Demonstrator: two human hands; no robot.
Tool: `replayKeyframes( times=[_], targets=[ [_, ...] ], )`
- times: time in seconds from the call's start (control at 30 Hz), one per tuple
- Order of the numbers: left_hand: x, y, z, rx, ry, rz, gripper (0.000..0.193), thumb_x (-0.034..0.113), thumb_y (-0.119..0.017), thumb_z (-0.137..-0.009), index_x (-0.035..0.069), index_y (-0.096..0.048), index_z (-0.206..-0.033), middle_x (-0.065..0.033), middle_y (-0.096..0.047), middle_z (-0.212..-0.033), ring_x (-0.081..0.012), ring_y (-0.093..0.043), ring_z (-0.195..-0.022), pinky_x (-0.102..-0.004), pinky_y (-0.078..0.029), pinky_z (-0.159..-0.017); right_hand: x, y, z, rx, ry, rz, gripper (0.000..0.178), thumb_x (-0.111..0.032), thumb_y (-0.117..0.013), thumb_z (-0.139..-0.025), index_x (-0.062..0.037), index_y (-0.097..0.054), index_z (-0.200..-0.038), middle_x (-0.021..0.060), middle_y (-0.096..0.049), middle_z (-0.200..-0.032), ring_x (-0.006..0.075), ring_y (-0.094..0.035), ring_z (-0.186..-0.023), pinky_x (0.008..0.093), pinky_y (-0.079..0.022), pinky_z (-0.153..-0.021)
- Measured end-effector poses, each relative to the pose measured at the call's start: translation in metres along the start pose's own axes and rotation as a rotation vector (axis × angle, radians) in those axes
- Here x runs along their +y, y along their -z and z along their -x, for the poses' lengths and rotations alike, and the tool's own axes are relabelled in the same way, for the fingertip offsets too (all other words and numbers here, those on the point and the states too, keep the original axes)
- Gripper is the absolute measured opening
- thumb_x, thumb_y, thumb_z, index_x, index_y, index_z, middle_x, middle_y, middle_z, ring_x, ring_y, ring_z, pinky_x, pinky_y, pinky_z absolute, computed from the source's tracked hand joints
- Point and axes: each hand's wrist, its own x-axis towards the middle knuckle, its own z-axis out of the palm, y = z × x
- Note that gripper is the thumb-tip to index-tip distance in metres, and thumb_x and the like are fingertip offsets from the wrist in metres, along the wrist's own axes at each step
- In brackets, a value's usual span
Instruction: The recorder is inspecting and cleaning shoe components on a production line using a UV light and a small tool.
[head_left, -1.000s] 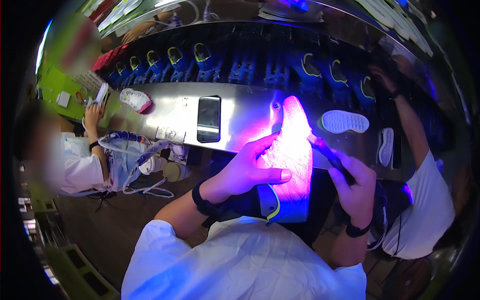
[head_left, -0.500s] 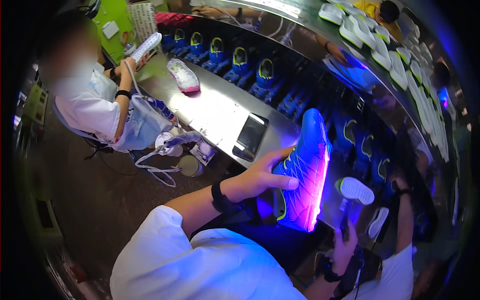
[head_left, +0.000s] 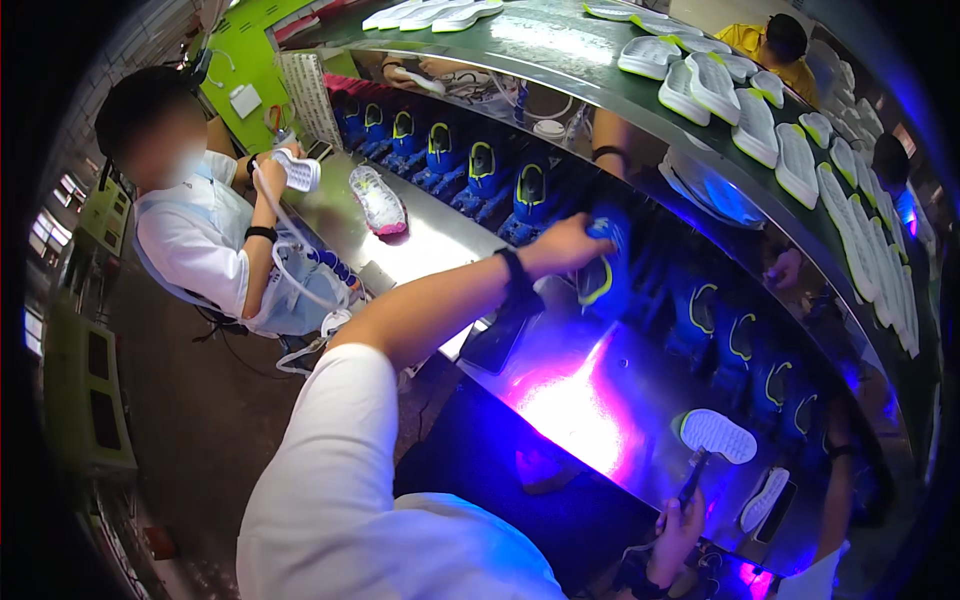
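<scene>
My left hand (head_left: 568, 245) reaches away over the metal bench, its fingers closed on a blue shoe (head_left: 608, 250) with a lime-edged collar. That shoe is beside the row of blue shoes (head_left: 481, 170) along the back; its far part is blurred. My right hand (head_left: 680, 525), low on the right, grips a thin dark-handled brush (head_left: 692, 478). The brush's tip is at the edge of a white sole (head_left: 722, 438) with a lime rim, lying on the bench. Another white sole (head_left: 765, 500) lies further right.
Purple-white light glares on the metal bench (head_left: 640, 390). Above the shoe row runs a green shelf (head_left: 560, 60) carrying several white soles. A dark phone (head_left: 492, 348) lies by my left forearm. At left, a seated co-worker (head_left: 200, 235) holds a sole. Another person's arm (head_left: 838, 490) is at right.
My left hand has carried the blue shoe away from me, out of the purple light, to the shoe row. My right hand keeps the brush. The view has shifted slightly.
</scene>
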Motion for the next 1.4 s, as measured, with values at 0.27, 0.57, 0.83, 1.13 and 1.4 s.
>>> replayKeyframes(
  times=[0.27,0.57,0.83,1.13,1.4],
  targets=[
    [-0.025,-0.054,-0.171,-0.02,-0.118,-0.777,0.037,0.03,-0.052,-0.095,0.011,-0.073,-0.119,-0.0147,-0.072,-0.122,-0.0323,-0.071,-0.11,-0.0512,-0.057,-0.085,-0.018,0.023,0.02,0.119,-0.235,-0.002,0.04,-0.008,-0.065,-0.1,-0.0032,-0.053,-0.138,0.0034,-0.065,-0.094,0.0081,-0.056,-0.07,0.0198,-0.045,-0.059],
    [0.109,-0.23,-0.129,0.08,-0.624,-0.685,0.044,0.035,-0.041,-0.1,0.011,-0.064,-0.129,-0.0161,-0.065,-0.134,-0.0339,-0.06,-0.127,-0.0471,-0.045,-0.108,0.002,0.01,0.013,0.145,-0.136,-0.059,0.044,0.0,-0.06,-0.096,-0.0019,-0.054,-0.139,0.0038,-0.063,-0.089,0.0043,-0.047,-0.058,0.0198,-0.034,-0.048],
    [0.117,-0.22,-0.104,-0.159,-0.241,-0.62,0.042,0.034,-0.055,-0.092,0.011,-0.068,-0.125,-0.0167,-0.071,-0.124,-0.0328,-0.069,-0.113,-0.0455,-0.054,-0.095,-0.032,0.003,0.005,0.093,-0.02,-0.02,0.043,-0.002,-0.064,-0.095,-0.0005,-0.057,-0.137,0.0031,-0.064,-0.089,0.0064,-0.051,-0.064,0.0221,-0.041,-0.056],
    [0.093,-0.149,-0.102,-0.059,-0.267,-0.68,0.05,0.046,-0.056,-0.091,0.011,-0.067,-0.124,-0.0165,-0.072,-0.116,-0.0362,-0.07,-0.105,-0.0449,-0.056,-0.089,0.005,0.026,-0.003,0.07,-0.036,-0.086,0.043,0.001,-0.062,-0.095,-0.0019,-0.057,-0.138,0.0008,-0.064,-0.092,0.0058,-0.052,-0.065,0.0227,-0.043,-0.057],
    [0.027,-0.192,-0.197,0.211,-0.568,-1.04,0.043,0.031,-0.045,-0.101,0.014,-0.06,-0.137,-0.0138,-0.065,-0.133,-0.0353,-0.061,-0.123,-0.0485,-0.048,-0.102,0.009,0.04,-0.013,0.105,0.027,-0.078,0.042,-0.002,-0.065,-0.095,0.0018,-0.057,-0.136,0.0082,-0.07,-0.111,0.0153,-0.068,-0.091,0.0301,-0.054,-0.081]
  ],
)
